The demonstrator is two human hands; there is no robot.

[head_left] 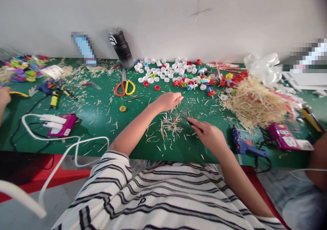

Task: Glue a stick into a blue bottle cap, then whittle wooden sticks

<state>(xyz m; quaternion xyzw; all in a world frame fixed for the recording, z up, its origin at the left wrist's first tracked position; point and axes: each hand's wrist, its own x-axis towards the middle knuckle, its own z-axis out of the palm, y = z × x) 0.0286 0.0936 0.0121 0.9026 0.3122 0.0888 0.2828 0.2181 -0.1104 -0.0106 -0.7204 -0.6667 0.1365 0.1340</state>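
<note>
My left hand (pixel 170 101) is closed in a pinch above the green table (pixel 97 121); what its fingertips hold, if anything, is too small to tell. Lower and to the right, my right hand (pixel 208 133) grips a thin, dark pointed tool (pixel 186 118), whose tip points up and left toward my left hand. A loose pile of short pale strips (pixel 170 126) lies just below my left hand. Beyond my hands are many bottle caps (pixel 162 76), mostly white, some red or blue. Scissors (pixel 124 87) with red and yellow handles lie to the left, near a yellow cap (pixel 123 109).
A black bottle (pixel 121 49) leans by the wall. To the right are a straw heap (pixel 258 104), a blue glue gun (pixel 246 146) and a purple power strip (pixel 282 136). Another purple strip (pixel 62 124) with white cables is left. Other people's hands show at both edges.
</note>
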